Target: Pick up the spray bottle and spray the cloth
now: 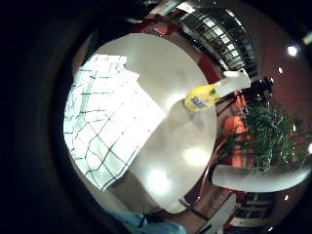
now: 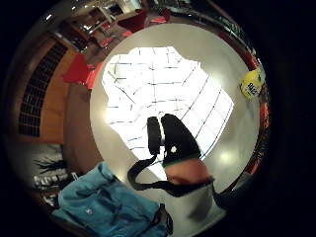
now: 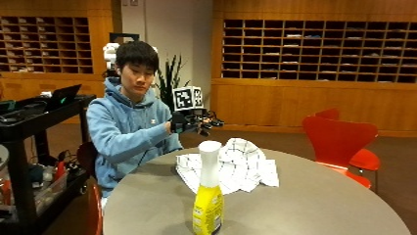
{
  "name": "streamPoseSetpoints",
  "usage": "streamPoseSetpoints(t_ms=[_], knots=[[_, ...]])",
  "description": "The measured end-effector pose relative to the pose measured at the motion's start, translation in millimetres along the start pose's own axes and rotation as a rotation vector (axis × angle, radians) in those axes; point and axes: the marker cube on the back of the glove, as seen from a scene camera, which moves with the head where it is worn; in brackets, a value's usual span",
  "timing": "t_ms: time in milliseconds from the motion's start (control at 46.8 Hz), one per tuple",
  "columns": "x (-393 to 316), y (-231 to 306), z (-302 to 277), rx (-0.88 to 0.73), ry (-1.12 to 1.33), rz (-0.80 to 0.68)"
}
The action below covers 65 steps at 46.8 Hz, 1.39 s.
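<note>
A person in a blue hoodie (image 3: 124, 129) sits at the far side of a round grey desk (image 3: 312, 200), roughly at its ten o'clock edge as I look across it. The gloved right hand (image 3: 189, 121) is raised in the air above the desk's far rim, well clear of everything on it; the fingers look spread and relaxed, with nothing between them. From the thumb-side palm view a black-gloved finger (image 2: 177, 136) juts out straight over the cloth below, holding nothing.

The cloth (image 3: 231, 166) is white with a thin dark check. It lies rumpled on the desk in front of the person, bunched up into a hump toward its far end, and sits toward twelve o'clock from the desk's centre.

The spray bottle (image 3: 208, 196) stands upright near the desk's six o'clock edge, closest to me and well apart from the cloth and from the hand. Its body is yellow, its neck and trigger head white. In the little-finger-side palm view a blue patch of label shows on the yellow body (image 1: 201, 97), but the lettering is too small to read; I cannot make out a brand.

A red chair (image 3: 342, 142) stands off the desk at about three o'clock.
</note>
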Motion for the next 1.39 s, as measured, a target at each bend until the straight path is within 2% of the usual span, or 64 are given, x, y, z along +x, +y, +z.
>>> streamPoseSetpoints(t_ms=[599, 919, 1155, 1390], knots=[[48.2, 26.6, -16.9, 0.426, -0.199, 0.144], [101.2, 74.3, -8.7, 0.586, -0.321, 0.209], [164.1, 99.6, 8.5, 0.625, -0.454, 0.28], [213.5, 100.4, 35.9, 0.527, -0.622, 0.374]])
